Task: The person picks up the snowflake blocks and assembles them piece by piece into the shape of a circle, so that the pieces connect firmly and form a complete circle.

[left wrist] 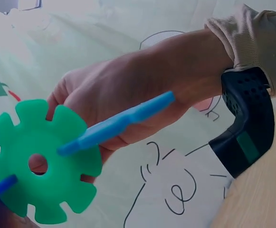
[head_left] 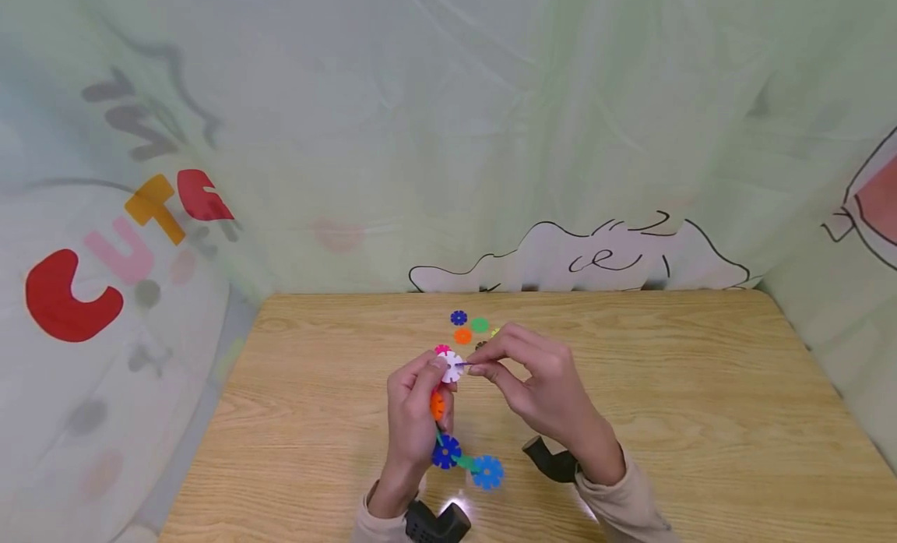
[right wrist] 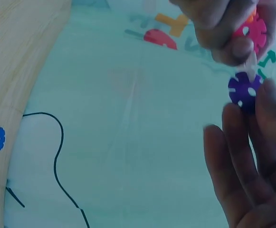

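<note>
My left hand [head_left: 409, 410] pinches a white notched disc [head_left: 455, 369] at the top of a chain of interlocking plastic flower discs. Below it in the chain come a pink disc [right wrist: 258, 35], an orange disc [head_left: 437, 407], a dark blue disc [head_left: 446, 453], a green disc [left wrist: 57, 137] and a light blue disc [head_left: 488, 473] at the dangling end. Between thumb and fingertips, my right hand [head_left: 536, 371] holds a purple disc [right wrist: 242, 89], edge-on in the head view. Its rim meets the white disc's edge, at a right angle to it.
Loose discs lie on the wooden table [head_left: 315, 418] beyond the hands: dark blue [head_left: 459, 318], green [head_left: 480, 325], orange [head_left: 462, 336] and several more partly covered by the right hand. A printed curtain [head_left: 476, 138] encloses the table's back and sides.
</note>
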### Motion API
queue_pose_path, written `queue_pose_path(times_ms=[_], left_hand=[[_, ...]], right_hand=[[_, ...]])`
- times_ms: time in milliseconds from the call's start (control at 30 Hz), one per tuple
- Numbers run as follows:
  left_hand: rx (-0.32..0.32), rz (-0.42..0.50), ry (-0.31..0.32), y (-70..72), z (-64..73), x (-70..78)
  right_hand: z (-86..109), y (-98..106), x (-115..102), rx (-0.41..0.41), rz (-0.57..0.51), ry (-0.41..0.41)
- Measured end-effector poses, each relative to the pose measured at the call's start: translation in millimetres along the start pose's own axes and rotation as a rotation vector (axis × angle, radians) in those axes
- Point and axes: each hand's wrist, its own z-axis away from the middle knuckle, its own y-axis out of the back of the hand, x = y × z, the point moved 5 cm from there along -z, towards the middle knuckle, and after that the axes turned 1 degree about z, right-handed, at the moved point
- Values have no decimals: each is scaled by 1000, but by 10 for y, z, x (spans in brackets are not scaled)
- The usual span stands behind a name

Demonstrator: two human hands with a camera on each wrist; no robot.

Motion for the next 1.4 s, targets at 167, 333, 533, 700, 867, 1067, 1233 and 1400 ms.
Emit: queue_pose_path(times_ms=[167, 333, 533, 700, 867, 1067, 1233, 1400], left_hand=[[-6, 25, 18, 10, -19, -28], [2, 44, 36, 17, -36, -55], [-13, 22, 18, 39, -53, -62], [-31, 13, 25, 71, -79, -65], [-35, 15, 56, 116, -123, -80], [-49, 36, 96, 137, -143, -152], [-58, 48, 113, 128, -155, -177], [-68, 57, 112, 112, -154, -170]], right_hand=[[3, 4, 87, -65, -87, -20], [-2, 17, 105, -99, -138, -27], [-12, 57, 120, -99, -131, -34], [34, 149, 333, -112, -52, -164], [179, 106, 975, -162, 36, -539], [520, -312, 1664, -235, 3, -845], [647, -634, 1744, -307, 146, -877], [702, -698, 1740, -305, 266, -888]])
